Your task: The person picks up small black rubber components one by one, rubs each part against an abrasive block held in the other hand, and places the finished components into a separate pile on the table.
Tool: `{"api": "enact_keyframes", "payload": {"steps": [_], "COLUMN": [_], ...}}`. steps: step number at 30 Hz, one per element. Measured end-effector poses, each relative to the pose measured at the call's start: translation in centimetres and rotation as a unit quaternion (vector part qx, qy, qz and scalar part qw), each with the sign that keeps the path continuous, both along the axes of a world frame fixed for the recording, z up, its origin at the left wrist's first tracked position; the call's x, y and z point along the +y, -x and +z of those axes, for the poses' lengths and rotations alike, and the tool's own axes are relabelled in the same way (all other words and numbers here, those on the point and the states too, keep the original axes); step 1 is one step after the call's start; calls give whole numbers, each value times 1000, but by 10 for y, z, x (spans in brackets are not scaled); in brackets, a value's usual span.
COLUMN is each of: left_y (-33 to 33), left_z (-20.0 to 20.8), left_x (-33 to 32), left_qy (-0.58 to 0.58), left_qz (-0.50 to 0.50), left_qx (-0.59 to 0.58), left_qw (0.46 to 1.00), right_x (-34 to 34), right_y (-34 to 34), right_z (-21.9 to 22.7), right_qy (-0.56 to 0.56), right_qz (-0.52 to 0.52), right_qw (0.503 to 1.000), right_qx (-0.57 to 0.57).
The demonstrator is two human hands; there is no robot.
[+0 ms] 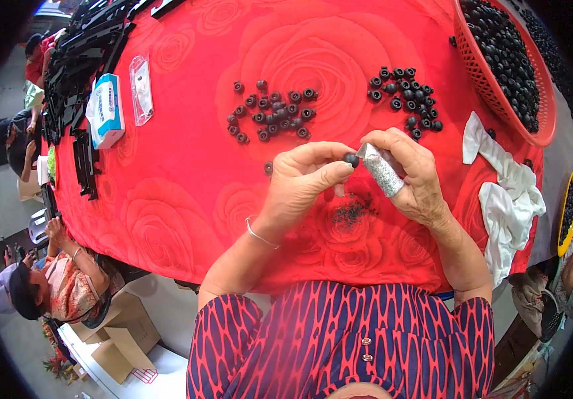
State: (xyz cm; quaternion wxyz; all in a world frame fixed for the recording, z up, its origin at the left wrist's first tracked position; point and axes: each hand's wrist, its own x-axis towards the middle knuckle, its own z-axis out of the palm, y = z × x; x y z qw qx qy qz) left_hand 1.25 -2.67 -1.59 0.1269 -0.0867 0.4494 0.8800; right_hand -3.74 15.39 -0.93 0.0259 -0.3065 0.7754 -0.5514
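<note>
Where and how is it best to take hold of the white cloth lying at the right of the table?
Probably pinch the white cloth at its raised fold near the middle, coming from above. It lies crumpled and flat on the red tablecloth, so the folds stand up, and the red basket crowds its far end.

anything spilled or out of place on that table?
Yes. A patch of fine dark specks lies loose on the red cloth, right under the left hand pinching a small black part and the right hand holding a grey rough strip. One black part lies apart from the piles.
</note>
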Motion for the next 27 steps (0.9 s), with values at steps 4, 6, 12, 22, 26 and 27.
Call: {"api": "enact_keyframes", "payload": {"steps": [4, 6, 12, 22, 26, 27], "left_y": [-1, -1, 0, -1, 0, 0], "left_z": [-3, -4, -2, -2, 0, 1], "left_x": [-1, -2, 0, -2, -1, -1], "left_qy": [0, -1, -8, 9, 27, 34], "left_qz": [2, -2, 0, -13, -12, -11], "left_qx": [-1, 3, 0, -1, -1, -3], "left_qw": [1000, 1000, 1000, 1000, 1000, 999], "right_x": [1, 1, 1, 2, 4, 4], "right_y": [0, 0, 0, 1, 2, 2], "right_z": [1, 1, 1, 4, 2, 2], "right_qy": [-3, -8, -1, -22, -22, -22], "right_qz": [3, 7, 6, 9, 8, 8], "right_qw": [1000, 1000, 1000, 1000, 1000, 1000], "right_qx": [-9, -15, -10, 2, 15, 15]}}
